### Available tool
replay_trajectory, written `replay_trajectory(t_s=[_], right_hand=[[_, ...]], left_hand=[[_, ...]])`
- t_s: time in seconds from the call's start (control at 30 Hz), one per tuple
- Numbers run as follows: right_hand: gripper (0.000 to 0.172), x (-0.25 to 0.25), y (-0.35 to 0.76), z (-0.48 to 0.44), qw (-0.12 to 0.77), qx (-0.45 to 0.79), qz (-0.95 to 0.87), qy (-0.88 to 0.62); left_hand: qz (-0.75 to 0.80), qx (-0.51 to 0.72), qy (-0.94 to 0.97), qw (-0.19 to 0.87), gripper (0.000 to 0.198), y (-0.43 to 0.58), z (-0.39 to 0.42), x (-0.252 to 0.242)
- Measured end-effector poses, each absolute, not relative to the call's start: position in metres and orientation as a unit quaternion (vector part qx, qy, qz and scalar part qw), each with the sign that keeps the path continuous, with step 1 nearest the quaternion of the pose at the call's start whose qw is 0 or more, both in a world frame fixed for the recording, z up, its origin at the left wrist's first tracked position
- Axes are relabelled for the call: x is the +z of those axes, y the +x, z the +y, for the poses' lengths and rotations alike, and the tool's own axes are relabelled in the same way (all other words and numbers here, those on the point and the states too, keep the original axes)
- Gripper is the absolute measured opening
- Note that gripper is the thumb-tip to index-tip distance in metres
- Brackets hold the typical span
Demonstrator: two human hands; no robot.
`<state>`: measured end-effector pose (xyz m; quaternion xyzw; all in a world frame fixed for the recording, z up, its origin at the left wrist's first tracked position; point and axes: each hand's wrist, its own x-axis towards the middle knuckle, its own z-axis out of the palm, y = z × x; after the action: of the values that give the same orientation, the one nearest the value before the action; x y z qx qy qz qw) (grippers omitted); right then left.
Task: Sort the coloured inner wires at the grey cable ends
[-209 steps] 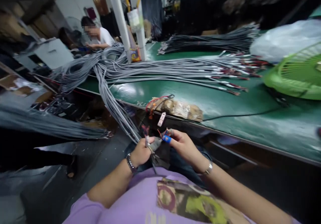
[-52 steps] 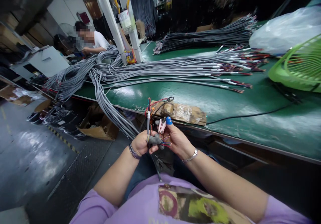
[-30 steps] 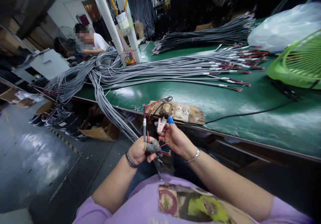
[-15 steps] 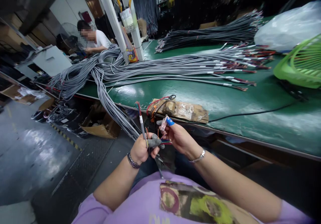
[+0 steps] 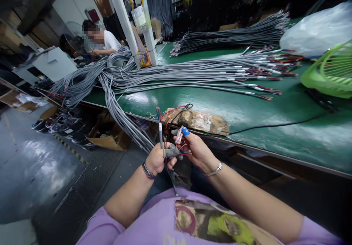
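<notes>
The grey cable [image 5: 161, 135] stands nearly upright in my left hand [image 5: 159, 158], its white-banded end uppermost, just in front of the worktop's near edge. A bunch of coloured wires [image 5: 184, 152] points right from the same hand, fanned out, I'd judge, so each tip can be told apart; whether they belong to that cable I can't tell. My left hand is closed around all this, its grey-covered thumb lying across and pressing it firm. My right hand [image 5: 196, 148] pinches a pink clip [image 5: 179, 136] under its blue-capped thumb, just above the wires, probably to keep it within easy reach of them. Both forearms angle inward, wrists raised before my body. Beyond, a wooden board [image 5: 205, 122] lies along the near edge of the green worktop [image 5: 247, 117], and grey cables [image 5: 192, 71] stretch behind it, their stripped ends all to the right, likely for orderly picking.
</notes>
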<state>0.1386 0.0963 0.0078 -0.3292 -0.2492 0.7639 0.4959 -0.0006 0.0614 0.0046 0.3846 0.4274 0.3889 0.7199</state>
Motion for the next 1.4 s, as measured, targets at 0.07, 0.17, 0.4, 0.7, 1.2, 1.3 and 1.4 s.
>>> replay_trajectory(t_s=[0.07,0.17,0.4,0.7,1.2,1.3,1.4], right_hand=[[0.040,0.008,0.139,0.096,0.495,0.764,-0.249,-0.331],[0.040,0.006,0.139,0.097,0.485,0.776,-0.243,-0.322],[0.040,0.003,0.145,0.096,0.451,0.817,-0.218,-0.287],[0.033,0.009,0.149,0.091,0.445,0.790,-0.293,-0.303],[0.035,-0.003,0.147,0.098,0.430,0.834,-0.248,-0.241],[0.031,-0.005,0.148,0.099,0.427,0.846,-0.225,-0.226],[0.026,-0.005,0.147,0.099,0.429,0.851,-0.203,-0.224]], left_hand=[[0.428,0.385,0.384,0.722,0.033,0.000,0.061,0.005],[0.436,0.384,0.382,0.719,0.035,0.000,0.060,0.007],[0.435,0.405,0.372,0.713,0.034,-0.002,0.051,0.011],[0.477,0.489,0.379,0.624,0.036,0.010,0.017,0.019],[0.471,0.486,0.328,0.659,0.027,0.008,0.031,0.018],[0.465,0.472,0.321,0.677,0.027,0.004,0.036,0.016],[0.460,0.462,0.319,0.688,0.029,0.002,0.040,0.013]])
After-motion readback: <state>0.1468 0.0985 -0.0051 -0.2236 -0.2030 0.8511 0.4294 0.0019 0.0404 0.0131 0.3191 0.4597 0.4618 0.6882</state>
